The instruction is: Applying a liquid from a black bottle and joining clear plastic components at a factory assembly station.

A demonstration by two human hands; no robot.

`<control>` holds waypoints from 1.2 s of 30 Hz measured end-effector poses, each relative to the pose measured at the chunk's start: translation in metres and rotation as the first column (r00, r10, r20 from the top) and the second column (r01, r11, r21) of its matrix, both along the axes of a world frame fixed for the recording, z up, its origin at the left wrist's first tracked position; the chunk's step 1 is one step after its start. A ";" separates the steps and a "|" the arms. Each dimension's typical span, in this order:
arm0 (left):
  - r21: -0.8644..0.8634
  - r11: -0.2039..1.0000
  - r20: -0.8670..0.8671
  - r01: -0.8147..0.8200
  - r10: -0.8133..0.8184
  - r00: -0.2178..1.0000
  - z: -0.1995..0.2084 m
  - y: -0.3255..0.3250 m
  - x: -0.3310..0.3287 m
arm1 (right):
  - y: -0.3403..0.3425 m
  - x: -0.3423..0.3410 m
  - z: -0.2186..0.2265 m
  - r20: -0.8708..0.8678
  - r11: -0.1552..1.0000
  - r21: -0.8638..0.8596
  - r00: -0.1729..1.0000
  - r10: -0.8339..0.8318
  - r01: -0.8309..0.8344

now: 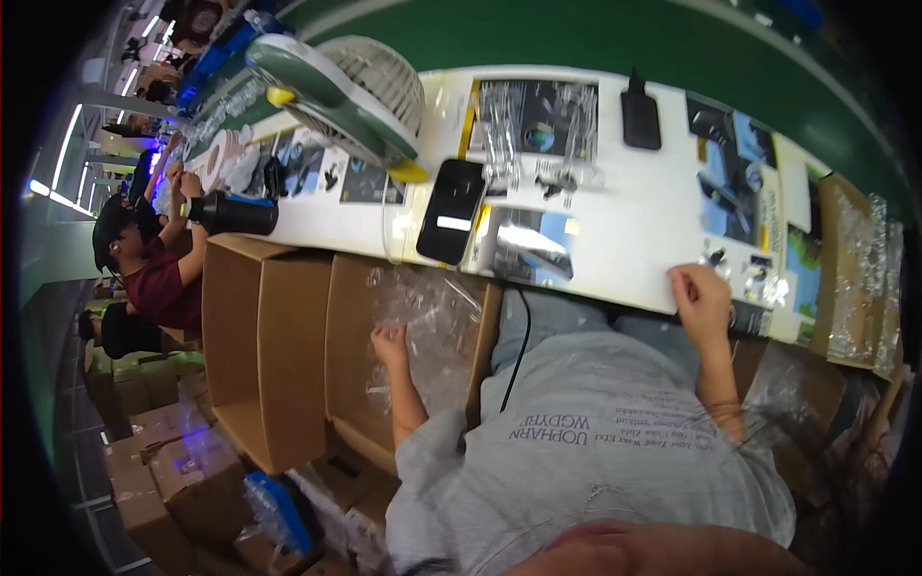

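My left hand hangs over an open cardboard box at the left of my lap, fingers curled in. Crumpled clear plastic bags lie in that box, beside the hand; whether its fingers pinch anything does not show. At the table's near edge, right of centre, my right hand is closed, thumb against the fingers, its contents hidden. Just beyond it are small dark parts on a printed sheet. A black smartphone lies farther left, with clear plastic packs behind it.
A green and white fan stands at the table's back left, near a dark bottle. A black rectangular device lies at the back. Clear plastic packaging fills a shallow carton on the right. Another person works at far left.
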State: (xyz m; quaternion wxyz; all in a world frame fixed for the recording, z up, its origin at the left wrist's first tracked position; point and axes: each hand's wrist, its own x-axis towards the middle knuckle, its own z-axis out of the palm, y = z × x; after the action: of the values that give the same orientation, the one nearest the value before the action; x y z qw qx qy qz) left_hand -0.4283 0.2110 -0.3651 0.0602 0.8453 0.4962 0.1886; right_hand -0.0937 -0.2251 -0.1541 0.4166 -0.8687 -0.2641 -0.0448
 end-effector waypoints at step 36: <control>-0.885 0.344 0.266 0.315 -0.183 0.947 0.089 0.005 0.044 | -0.015 -0.009 0.003 -0.017 0.989 0.144 0.999 0.033 -0.030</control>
State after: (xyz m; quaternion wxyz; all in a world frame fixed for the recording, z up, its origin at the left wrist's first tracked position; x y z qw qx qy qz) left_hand -0.3845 0.2157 -0.2763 0.5742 0.7222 0.3776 -0.0783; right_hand -0.1026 -0.2404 -0.1507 0.4813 -0.8325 -0.2699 -0.0490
